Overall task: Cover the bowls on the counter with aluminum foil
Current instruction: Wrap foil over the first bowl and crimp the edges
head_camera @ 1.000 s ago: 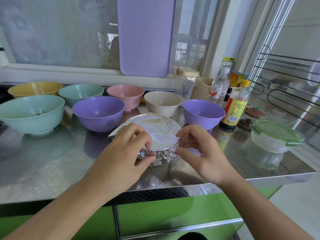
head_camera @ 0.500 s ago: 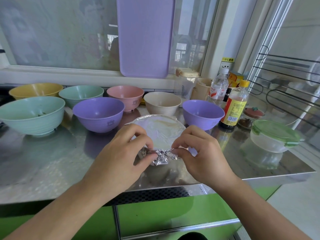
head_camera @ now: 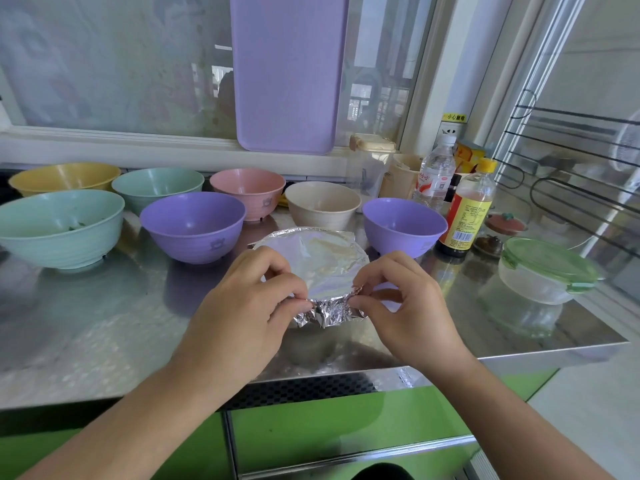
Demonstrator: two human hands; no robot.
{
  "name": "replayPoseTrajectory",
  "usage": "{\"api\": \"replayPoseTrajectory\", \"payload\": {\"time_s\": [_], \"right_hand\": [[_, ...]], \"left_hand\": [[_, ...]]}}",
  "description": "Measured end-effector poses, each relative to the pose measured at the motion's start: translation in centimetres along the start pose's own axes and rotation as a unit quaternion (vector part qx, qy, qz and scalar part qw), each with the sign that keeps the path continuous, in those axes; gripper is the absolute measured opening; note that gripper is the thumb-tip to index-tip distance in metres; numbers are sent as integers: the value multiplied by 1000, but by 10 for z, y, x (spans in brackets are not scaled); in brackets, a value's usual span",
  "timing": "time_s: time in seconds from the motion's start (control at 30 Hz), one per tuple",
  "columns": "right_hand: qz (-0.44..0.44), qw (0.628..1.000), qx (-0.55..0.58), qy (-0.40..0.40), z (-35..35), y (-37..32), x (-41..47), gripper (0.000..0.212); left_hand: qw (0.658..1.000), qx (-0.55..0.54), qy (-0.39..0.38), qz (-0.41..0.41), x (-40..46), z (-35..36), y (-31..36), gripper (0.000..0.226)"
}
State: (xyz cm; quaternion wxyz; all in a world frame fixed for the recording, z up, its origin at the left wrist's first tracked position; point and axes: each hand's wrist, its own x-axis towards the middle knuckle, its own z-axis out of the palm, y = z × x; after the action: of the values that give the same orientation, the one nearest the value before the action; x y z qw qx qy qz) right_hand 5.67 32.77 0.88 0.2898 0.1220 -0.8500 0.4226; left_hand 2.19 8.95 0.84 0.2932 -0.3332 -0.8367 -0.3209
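A bowl wrapped in aluminum foil point(head_camera: 325, 261) stands at the centre front of the steel counter point(head_camera: 86, 323); the bowl itself is hidden under the foil. My left hand point(head_camera: 249, 306) pinches the crumpled foil at the near-left rim. My right hand point(head_camera: 398, 303) pinches the foil at the near-right rim. Behind stand several uncovered bowls: a yellow bowl point(head_camera: 64, 176), two green bowls point(head_camera: 59, 226) point(head_camera: 157, 183), two purple bowls point(head_camera: 192, 225) point(head_camera: 403, 225), a pink bowl point(head_camera: 247, 190) and a beige bowl point(head_camera: 322, 204).
A purple tray point(head_camera: 287, 71) leans on the window. At the right stand a water bottle point(head_camera: 434, 174), a sauce bottle point(head_camera: 467, 209), and a glass container with a green lid point(head_camera: 547, 268). A wire rack point(head_camera: 571, 168) lies far right. The counter's front edge is close below my hands.
My right hand has moved left onto the near rim and taken hold of the foil. The loose foil flap at the left has been folded down round the bowl.
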Motion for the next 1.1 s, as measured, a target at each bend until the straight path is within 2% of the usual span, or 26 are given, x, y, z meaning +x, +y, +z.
{"api": "replayPoseTrajectory", "payload": {"time_s": [0.1,0.17,0.23,0.37,0.57,0.8,0.9,0.97,1.03,1.1], "right_hand": [[48,998,44,11,4,0,-3,35],[41,999,0,13,6,3,-4,39],[71,997,-27,17,7,4,-5,43],[167,984,50,19,12,7,-5,43],[233,966,115,7,14,11,-1,40],[200,979,-32,7,16,10,-1,44],[184,979,-87,17,12,8,-3,52],[190,976,-108,6,9,7,-4,51],[220,973,-69,-14,8,5,-5,43],[262,965,28,-20,9,2,-5,32]], "left_hand": [[1000,-11,-2,-4,0,0,-3,7],[1000,-16,-2,-9,2,0,-3,7],[1000,-23,-2,-16,2,0,-3,7],[999,-28,-5,-19,1,0,-4,7],[999,-31,-8,-26,2,-2,-4,6],[999,-32,-17,-37,4,-2,-4,9],[998,-32,-19,-42,3,-3,-4,11],[998,-33,-19,-45,3,-3,-4,11],[998,-35,-18,-45,3,-3,-3,9],[998,-35,-19,-44,3,-3,-3,8]]}}
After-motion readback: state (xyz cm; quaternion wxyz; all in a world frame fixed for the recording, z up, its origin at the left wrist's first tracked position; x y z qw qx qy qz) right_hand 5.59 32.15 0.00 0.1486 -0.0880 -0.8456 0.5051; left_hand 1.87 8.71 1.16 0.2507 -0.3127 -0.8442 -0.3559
